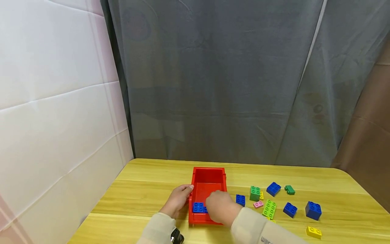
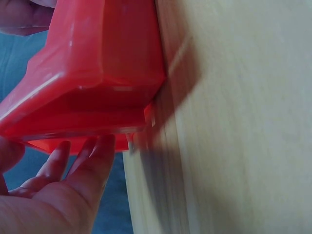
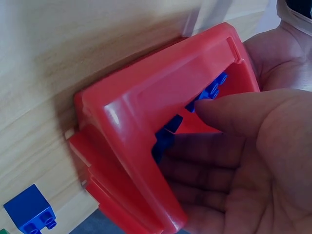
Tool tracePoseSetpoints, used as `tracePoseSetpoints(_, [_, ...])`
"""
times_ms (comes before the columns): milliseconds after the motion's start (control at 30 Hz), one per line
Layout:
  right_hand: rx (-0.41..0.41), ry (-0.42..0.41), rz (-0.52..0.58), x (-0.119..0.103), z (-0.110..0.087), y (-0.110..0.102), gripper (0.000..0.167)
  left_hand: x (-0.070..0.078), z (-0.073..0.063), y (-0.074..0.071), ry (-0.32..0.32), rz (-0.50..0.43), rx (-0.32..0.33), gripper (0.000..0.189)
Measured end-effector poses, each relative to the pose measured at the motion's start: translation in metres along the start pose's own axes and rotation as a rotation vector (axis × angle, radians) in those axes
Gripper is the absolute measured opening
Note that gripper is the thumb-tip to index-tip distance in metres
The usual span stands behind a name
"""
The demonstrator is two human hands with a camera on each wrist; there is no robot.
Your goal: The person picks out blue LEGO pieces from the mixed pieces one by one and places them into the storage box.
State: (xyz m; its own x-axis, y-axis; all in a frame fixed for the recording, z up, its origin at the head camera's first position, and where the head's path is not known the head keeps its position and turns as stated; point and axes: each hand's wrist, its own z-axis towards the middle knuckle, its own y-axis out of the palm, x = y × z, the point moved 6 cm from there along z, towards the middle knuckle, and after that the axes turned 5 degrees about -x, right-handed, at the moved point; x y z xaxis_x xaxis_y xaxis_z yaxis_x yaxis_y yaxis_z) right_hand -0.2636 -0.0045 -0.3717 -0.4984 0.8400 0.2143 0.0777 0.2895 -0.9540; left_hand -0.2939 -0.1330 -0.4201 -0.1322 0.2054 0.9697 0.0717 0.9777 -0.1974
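A red plastic bin (image 1: 209, 176) stands on the table, with blue toy bricks (image 1: 198, 207) at its near end. My left hand (image 1: 177, 200) grips the bin's left rim, thumb on top; in the left wrist view its fingers (image 2: 92, 165) lie against the outside of the rim. My right hand (image 1: 221, 207) reaches down into the near right part of the bin. In the right wrist view, its thumb and fingers are closed about a blue brick (image 3: 163, 144), partly hidden behind the red wall. Another blue brick (image 3: 214, 88) sits beside the thumb.
Right of the bin lie a blue brick (image 1: 240, 200), a green brick (image 1: 254, 193), a pink brick (image 1: 258, 204) and a lime brick (image 1: 269, 208). Farther right are more blue bricks (image 1: 313, 210), a small dark green piece (image 1: 289, 189) and a yellow brick (image 1: 313, 232). A grey curtain (image 1: 207, 84) hangs behind the table.
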Motion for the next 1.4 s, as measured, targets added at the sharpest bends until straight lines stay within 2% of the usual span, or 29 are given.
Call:
tracePoseSetpoints(267, [0.033,-0.003,-0.005,0.001,-0.001,0.0,0.012,0.0,0.0,0.001,-0.004,0.004,0.001,0.044])
tracePoseSetpoints(400, [0.046,-0.034,0.025,0.003,-0.003,-0.003,0.012,0.002,-0.001,0.001,-0.003,0.004,-0.002,0.044])
tracePoseSetpoints(533, [0.112,-0.105,0.114,0.009,-0.009,-0.014,0.016,0.002,-0.002,0.001,-0.002,0.005,-0.003,0.044])
tracePoseSetpoints(667, [0.229,-0.141,0.232,0.024,-0.016,-0.028,0.024,0.002,-0.001,0.001,0.012,0.003,-0.002,0.043])
tracePoseSetpoints(933, [0.38,-0.058,0.467,0.064,-0.028,-0.036,0.035,0.002,-0.001,0.001,0.008,-0.003,-0.01,0.044])
tracePoseSetpoints(1100, [0.527,0.008,0.514,0.083,-0.035,-0.033,0.036,0.001,-0.001,0.001,0.008,-0.012,-0.015,0.045])
tracePoseSetpoints(1200, [0.585,0.054,0.52,0.093,-0.038,-0.029,0.039,0.001,0.0,0.001,0.006,-0.015,-0.018,0.045])
tracePoseSetpoints(1400, [0.576,0.118,0.542,0.107,-0.036,-0.016,0.043,-0.001,0.0,0.001,-0.003,-0.011,-0.018,0.045])
